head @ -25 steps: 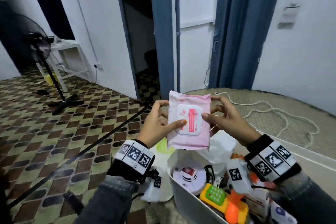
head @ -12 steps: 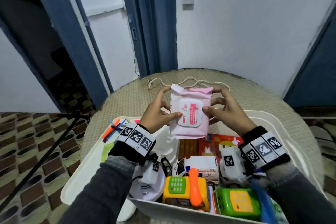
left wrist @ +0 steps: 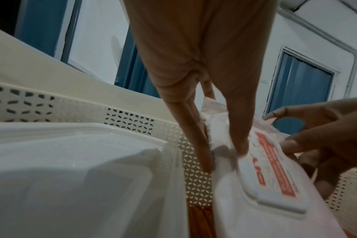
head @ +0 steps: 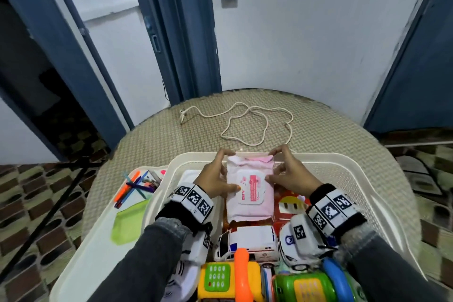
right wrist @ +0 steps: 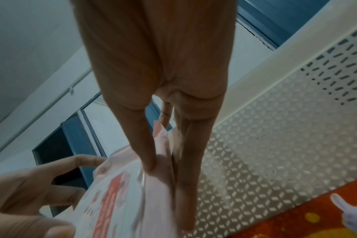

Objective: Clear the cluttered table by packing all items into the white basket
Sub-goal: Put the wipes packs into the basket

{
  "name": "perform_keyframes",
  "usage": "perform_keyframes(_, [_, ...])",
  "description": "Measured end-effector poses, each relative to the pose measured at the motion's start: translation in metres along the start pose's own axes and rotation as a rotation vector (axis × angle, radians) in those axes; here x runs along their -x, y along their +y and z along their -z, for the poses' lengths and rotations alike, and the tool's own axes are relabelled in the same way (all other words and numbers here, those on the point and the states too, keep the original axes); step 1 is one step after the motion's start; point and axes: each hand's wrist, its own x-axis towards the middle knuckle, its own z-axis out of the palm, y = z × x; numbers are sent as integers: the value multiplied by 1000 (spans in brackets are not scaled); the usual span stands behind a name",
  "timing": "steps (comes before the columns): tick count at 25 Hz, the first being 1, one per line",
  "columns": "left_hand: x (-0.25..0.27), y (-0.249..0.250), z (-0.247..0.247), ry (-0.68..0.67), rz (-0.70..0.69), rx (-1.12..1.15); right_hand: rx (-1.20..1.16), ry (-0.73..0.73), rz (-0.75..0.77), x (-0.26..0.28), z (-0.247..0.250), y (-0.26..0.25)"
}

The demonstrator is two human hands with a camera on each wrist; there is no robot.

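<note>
Table: round, woven top, carries the basket, with only a loose cord left on it beyond the far rim. Basket looks nearly full: toy van, two toy phones along the near wall, a white box on the left, picture book underneath. The wipes pack is inside the basket at the far end, on the book, label up. We've got it from both sides: left hand and right hand each grip an edge, thumb on top, fingers down the side. Handling, our call: soft, squashy film pack, light, a bit slick; only the lid flap is stiff. Take it by the long edges, not the flap or crimped ends. It should squeeze into the gap, nothing fragile.
</note>
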Motion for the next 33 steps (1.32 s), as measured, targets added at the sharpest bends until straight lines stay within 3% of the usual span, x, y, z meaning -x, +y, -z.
perform_keyframes(3, [-6, -6, 0, -90, 78, -49, -49, -74, -106, -5, -2, 7])
perform_keyframes(7, [-11, -8, -1, -127, 70, -244, -5, -97, -166, -14, 1, 13])
perform_keyframes(13, [-15, -5, -7, -140, -26, -602, 224, -47, -2, -18, 5, 9])
perform_keyframes(16, [-16, -5, -11, -243, -5, -718, 368, -241, 58, -23, 1, 1])
perform_keyframes(19, [-19, -9, -13, -319, 65, -800, 565, -482, -3, -29, -7, -7])
perform_keyframes(21, [-18, -10, -14, -390, 101, -831, 674, -543, -49, -31, -13, -9])
perform_keyframes(25, [-16, -6, -18, -498, 135, -899, 713, -526, -76, -38, -20, -7])
perform_keyframes(28, [-11, -1, -18, -399, 106, -818, 647, -491, -73, -39, -19, -4])
perform_keyframes(33, [0, 13, 9, -162, 36, -409, 455, -361, 27, -39, -11, -17])
